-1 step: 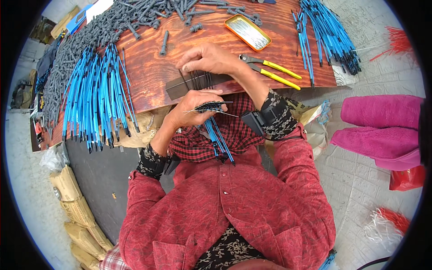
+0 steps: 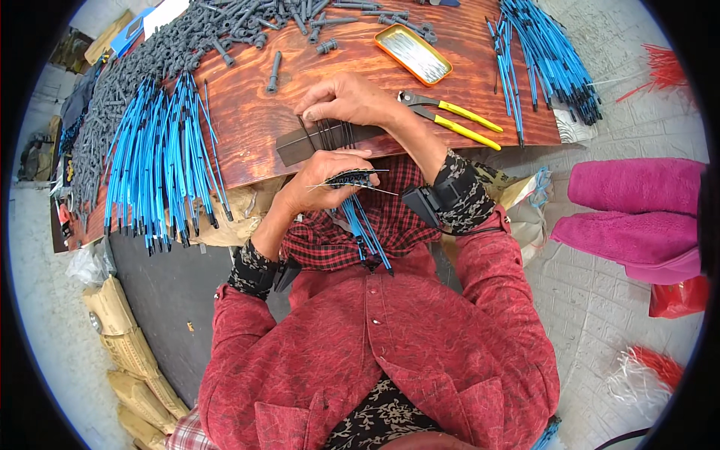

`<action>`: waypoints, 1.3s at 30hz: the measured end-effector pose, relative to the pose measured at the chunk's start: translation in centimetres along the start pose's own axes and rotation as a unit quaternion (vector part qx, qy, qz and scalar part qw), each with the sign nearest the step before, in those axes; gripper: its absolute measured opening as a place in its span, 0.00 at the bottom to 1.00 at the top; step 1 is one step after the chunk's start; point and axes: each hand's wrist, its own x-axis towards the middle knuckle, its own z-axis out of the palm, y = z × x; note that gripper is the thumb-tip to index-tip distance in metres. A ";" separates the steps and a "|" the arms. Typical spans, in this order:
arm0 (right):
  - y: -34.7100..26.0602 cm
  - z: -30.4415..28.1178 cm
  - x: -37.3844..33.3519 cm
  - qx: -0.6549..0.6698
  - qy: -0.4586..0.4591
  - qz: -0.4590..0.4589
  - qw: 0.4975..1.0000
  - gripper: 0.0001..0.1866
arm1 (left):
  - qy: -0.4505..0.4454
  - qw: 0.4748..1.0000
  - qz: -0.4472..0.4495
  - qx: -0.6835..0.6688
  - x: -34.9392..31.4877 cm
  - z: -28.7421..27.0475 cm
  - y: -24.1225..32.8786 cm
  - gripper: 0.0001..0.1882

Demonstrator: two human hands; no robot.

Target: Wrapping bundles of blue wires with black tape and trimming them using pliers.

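Observation:
My left hand [image 2: 324,182] is closed round a bundle of thin blue rods [image 2: 363,229], whose lower ends hang over my lap. Black ends and a few fine pale wires stick out past its fingers. Just beyond it, my right hand [image 2: 351,99] is curled above a dark rectangular bar [image 2: 295,148] at the table's front edge. Its thumb and forefinger pinch the tip of a thin black rod [image 2: 306,129]. Several more thin black rods [image 2: 335,135] rise between the two hands, across the bar; their lower ends are hidden by my left hand.
Yellow-handled pliers [image 2: 457,124] and an orange-rimmed tin of thin metal pins [image 2: 414,52] lie right of my hands. A heap of grey plastic parts [image 2: 165,60] covers the far left. Blue rod bundles [image 2: 161,165] hang over the left edge; others [image 2: 551,60] lie far right.

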 end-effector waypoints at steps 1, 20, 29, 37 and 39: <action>0.6 0.2 0.0 -0.001 -0.005 -0.001 1.000 0.15 | 0.009 1.000 -0.004 -0.009 0.2 0.2 0.0 0.15; 0.7 -1.7 -1.0 0.263 -0.084 0.001 0.961 0.39 | 0.015 1.000 -0.016 -0.003 0.2 0.0 0.1 0.07; -0.5 -1.9 -1.5 0.079 -0.111 -0.013 0.991 0.41 | 0.033 0.999 -0.017 0.002 -0.1 0.1 -0.3 0.09; 0.9 -0.6 -0.8 0.097 -0.046 -0.024 0.994 0.37 | 0.028 0.999 -0.032 -0.012 0.1 -0.1 0.1 0.11; 0.6 -0.6 -0.4 0.086 -0.012 -0.009 0.996 0.34 | 0.029 0.999 -0.030 -0.014 0.0 -0.1 0.1 0.11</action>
